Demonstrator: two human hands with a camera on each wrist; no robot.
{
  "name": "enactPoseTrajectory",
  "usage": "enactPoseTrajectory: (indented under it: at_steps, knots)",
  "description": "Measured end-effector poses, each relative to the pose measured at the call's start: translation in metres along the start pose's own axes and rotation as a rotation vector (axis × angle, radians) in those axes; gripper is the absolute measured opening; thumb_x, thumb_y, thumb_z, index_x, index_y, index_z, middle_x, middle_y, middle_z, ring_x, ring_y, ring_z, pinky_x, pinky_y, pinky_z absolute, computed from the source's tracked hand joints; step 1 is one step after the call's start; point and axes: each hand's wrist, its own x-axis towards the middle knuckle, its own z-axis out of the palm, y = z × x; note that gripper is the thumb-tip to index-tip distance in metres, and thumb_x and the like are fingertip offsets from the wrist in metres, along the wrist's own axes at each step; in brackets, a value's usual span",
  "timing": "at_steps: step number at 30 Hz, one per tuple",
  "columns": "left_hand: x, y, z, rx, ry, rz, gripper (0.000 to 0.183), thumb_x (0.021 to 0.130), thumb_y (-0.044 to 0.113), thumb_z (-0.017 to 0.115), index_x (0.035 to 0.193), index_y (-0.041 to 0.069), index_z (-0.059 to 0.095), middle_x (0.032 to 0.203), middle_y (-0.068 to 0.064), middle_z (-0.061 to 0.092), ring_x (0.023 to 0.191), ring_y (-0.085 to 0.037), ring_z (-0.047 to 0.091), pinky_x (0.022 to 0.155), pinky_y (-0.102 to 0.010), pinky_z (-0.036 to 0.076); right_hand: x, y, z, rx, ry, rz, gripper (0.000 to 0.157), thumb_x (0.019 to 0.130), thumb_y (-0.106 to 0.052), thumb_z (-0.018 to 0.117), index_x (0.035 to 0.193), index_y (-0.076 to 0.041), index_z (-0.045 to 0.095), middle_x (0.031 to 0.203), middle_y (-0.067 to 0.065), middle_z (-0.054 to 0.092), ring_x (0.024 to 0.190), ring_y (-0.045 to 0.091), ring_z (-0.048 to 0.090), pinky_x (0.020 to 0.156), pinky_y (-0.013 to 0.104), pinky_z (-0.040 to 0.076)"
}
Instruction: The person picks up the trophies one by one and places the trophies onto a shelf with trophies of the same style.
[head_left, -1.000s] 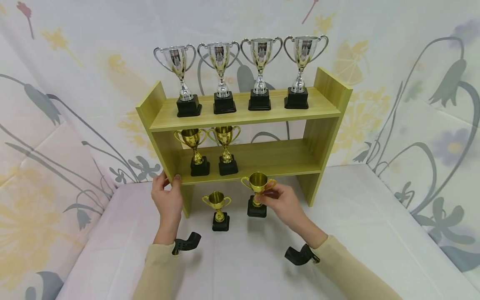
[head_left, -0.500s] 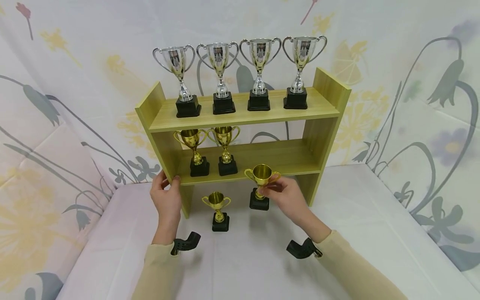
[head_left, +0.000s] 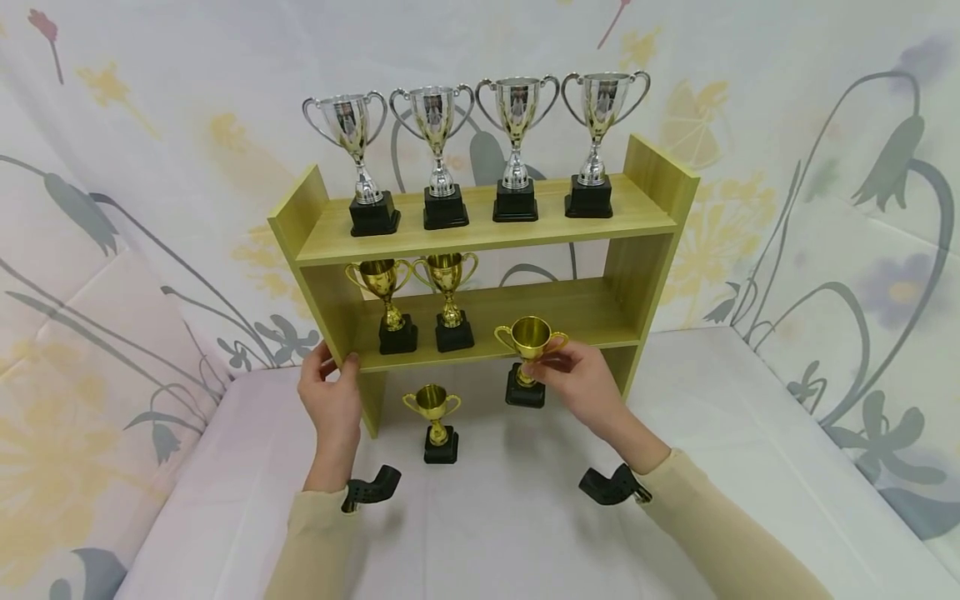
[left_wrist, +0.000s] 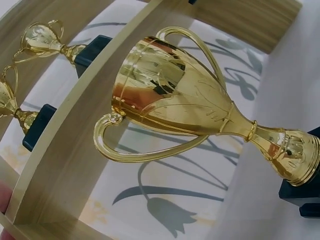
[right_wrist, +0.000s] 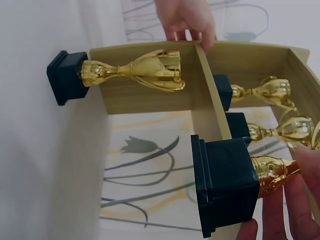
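Note:
My right hand (head_left: 581,387) pinches a gold trophy cup (head_left: 530,337) by its stem, holding it upright in front of the middle shelf. Its black base (right_wrist: 227,185) hangs off the table in the right wrist view. My left hand (head_left: 330,408) grips the left side panel of the wooden shelf unit (head_left: 480,243), thumb at the front edge and fingers round the outside. Another gold trophy cup (head_left: 432,402) stands on the table in front of the unit, large in the left wrist view. Two gold trophy cups, left (head_left: 381,283) and right (head_left: 447,279), stand on the middle shelf's left half.
Several silver trophy cups (head_left: 517,112) stand in a row on the top shelf. The white cloth table (head_left: 495,517) runs up to a flower-printed backdrop (head_left: 840,208). The unit's right side panel (head_left: 651,275) lies beyond my right hand.
My right hand has raised the gold trophy cup and carried it slightly right, closer to the middle shelf. My left hand keeps its grip on the side panel.

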Motion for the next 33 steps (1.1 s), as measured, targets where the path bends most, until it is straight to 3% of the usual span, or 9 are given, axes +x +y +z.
enactPoseTrajectory:
  at_steps: [9, 14, 23, 33]
  knots:
    - [0.0, 0.0, -0.001, 0.004, 0.033, 0.017, 0.037, 0.091, 0.003, 0.066, 0.128, 0.002, 0.065, 0.107, 0.003, 0.058, 0.098, -0.012, 0.053, 0.076, -0.022, 0.05, 0.005, -0.006, -0.006, -0.026, 0.006, -0.004, 0.024, 0.087, -0.005, 0.074, 0.109, 0.004, 0.069, 0.107, 0.016, 0.07, 0.1, 0.028, 0.068, 0.083, 0.03, 0.056]
    - [0.0, 0.001, -0.001, -0.044, 0.042, 0.038, 0.037, 0.09, 0.0, 0.066, 0.126, 0.001, 0.065, 0.104, 0.007, 0.058, 0.098, -0.013, 0.055, 0.078, -0.022, 0.051, 0.007, -0.009, -0.008, -0.03, -0.007, -0.02, 0.025, 0.087, -0.004, 0.074, 0.11, 0.004, 0.069, 0.107, 0.015, 0.069, 0.1, 0.028, 0.067, 0.083, 0.03, 0.056]
    - [0.002, 0.007, -0.002, -0.121, 0.054, 0.155, 0.037, 0.087, -0.004, 0.067, 0.123, -0.001, 0.068, 0.104, 0.008, 0.06, 0.095, -0.014, 0.058, 0.078, -0.019, 0.052, 0.009, -0.014, -0.014, -0.058, 0.003, -0.027, 0.026, 0.087, -0.005, 0.074, 0.111, 0.004, 0.069, 0.108, 0.016, 0.069, 0.1, 0.028, 0.068, 0.083, 0.029, 0.056]
    - [-0.009, 0.05, -0.006, -0.074, 0.053, 0.237, 0.033, 0.089, -0.005, 0.064, 0.122, -0.007, 0.066, 0.102, 0.008, 0.059, 0.093, -0.012, 0.058, 0.074, -0.019, 0.052, 0.01, -0.021, -0.019, -0.063, -0.011, -0.041, 0.027, 0.087, -0.004, 0.074, 0.112, 0.005, 0.069, 0.107, 0.016, 0.068, 0.098, 0.029, 0.068, 0.082, 0.028, 0.056]
